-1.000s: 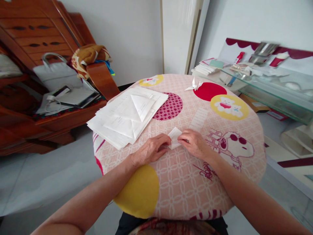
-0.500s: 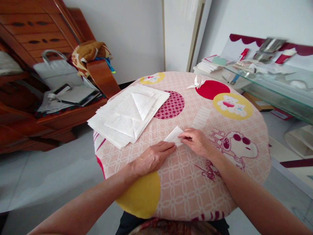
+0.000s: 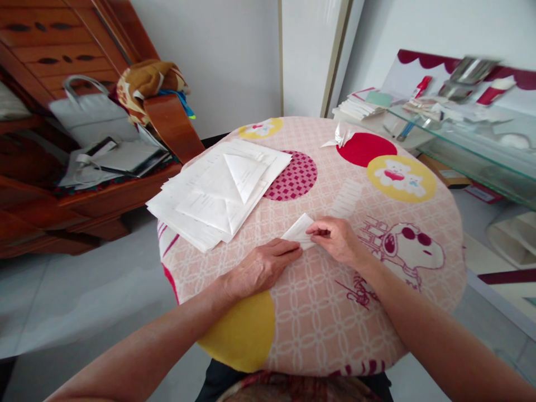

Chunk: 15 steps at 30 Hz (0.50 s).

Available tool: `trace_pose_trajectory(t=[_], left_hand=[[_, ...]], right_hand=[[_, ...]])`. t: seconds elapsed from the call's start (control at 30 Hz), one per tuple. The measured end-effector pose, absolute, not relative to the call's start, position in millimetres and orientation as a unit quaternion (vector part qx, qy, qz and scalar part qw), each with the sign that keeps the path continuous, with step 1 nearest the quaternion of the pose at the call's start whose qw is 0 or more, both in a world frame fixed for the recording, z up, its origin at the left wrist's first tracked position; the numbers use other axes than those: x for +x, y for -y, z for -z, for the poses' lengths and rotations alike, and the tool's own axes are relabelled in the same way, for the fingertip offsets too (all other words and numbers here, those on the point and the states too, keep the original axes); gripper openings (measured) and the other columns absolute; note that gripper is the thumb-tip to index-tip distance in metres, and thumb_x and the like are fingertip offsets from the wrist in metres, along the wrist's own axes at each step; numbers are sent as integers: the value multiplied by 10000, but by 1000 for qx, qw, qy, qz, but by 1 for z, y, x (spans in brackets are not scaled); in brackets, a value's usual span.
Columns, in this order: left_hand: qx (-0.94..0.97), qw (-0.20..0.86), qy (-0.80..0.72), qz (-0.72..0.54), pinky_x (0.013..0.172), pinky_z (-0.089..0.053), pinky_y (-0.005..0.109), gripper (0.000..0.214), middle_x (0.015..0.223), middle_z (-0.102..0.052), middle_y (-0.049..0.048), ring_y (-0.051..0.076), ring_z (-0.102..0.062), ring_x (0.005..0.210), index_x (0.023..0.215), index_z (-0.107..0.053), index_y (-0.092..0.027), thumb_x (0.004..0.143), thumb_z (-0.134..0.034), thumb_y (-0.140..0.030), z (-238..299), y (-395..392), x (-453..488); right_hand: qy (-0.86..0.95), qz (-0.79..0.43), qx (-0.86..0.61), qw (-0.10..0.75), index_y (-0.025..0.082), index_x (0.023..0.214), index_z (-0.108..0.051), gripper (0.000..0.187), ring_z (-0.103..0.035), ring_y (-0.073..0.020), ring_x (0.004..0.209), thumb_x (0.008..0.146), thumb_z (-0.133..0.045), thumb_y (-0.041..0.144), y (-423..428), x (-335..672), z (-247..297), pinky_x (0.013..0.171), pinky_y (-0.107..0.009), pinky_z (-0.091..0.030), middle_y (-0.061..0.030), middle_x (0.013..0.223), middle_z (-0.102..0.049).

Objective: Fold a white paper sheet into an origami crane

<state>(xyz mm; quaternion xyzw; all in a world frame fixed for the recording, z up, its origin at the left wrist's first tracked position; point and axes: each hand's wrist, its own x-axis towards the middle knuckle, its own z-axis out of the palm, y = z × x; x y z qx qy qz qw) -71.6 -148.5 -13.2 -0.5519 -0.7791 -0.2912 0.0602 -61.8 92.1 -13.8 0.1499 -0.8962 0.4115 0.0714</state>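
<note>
A small folded white paper [image 3: 298, 229] lies on the round table [image 3: 318, 312] with its pink cartoon cloth. My left hand [image 3: 262, 267] lies flat beside it, fingers stretched out and pressing on the paper's lower edge. My right hand [image 3: 337, 239] is curled and pinches the paper's right side. A stack of white sheets [image 3: 213, 192] with a folded triangle on top lies to the upper left of my hands. A small folded paper figure [image 3: 340, 137] stands at the table's far side.
A wooden bench [image 3: 84, 184] at the left carries a grey bag [image 3: 86, 114], papers and a brown cloth. At the right a glass shelf [image 3: 473, 151] holds papers and red items. The floor around is grey tile.
My left hand has flattened out from a curled grip and slid down along the paper's lower edge. My right hand keeps its pinch. The view has shifted slightly.
</note>
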Motion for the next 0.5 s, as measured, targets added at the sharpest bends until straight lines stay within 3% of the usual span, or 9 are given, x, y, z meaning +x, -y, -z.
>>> trace_pose_trajectory(t=[0.5], left_hand=[[-550,54,781,292,936,-564,376,314,1215,-669,119,210,-636,1109,1227,-633,-154,975,-449,-112,12,148,-73]], right_hand=[[899,-411,138,64,187,906,-743,211,-667,-164,767,771,-628,73,-93,-62,16,700,-271,-505,-44,877,-739]])
